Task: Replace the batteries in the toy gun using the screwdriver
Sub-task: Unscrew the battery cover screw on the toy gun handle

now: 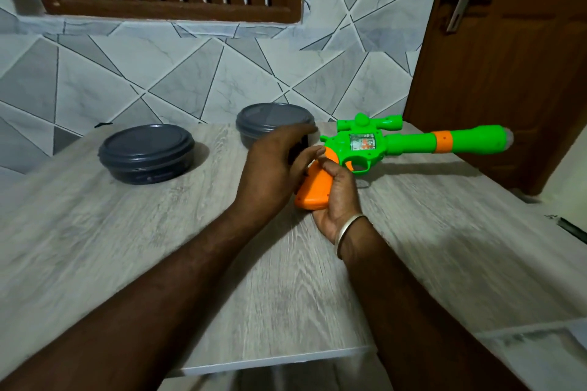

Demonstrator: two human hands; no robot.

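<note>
Head view showed your right hand [336, 197] wrapped around the orange grip [313, 190] of the toy gun [381, 144], palm under it and fingers curled up over its right side, so that hand was closed on the grip. Your left hand [273, 165] lay across the top of the grip from the left, fingers bent around something dark [297, 149] at the upper left of the grip; whether that was a battery cover, a battery or part of the toy could not be told, so the left hand's hold stayed unclear. The gun lay at the far middle of the wood-grain table [127, 232], its long axis running left to right: grip end near and left, pointing back toward you, green barrel [413, 140] stretching right to the muzzle out past the table's far right edge, in front of the door [508, 73]. Two dark lidded tubs sat far left, one [146, 152] well clear of the hands, the other [273, 124] just behind your left hand. No screwdriver could be picked out with certainty; a dark thin object [571, 228] lay at the right edge, too blurred to name. Judgement: both hands were already on the grip, so the coming move turns on the grip's butt facing you, with the left hand nearer the battery end.
</note>
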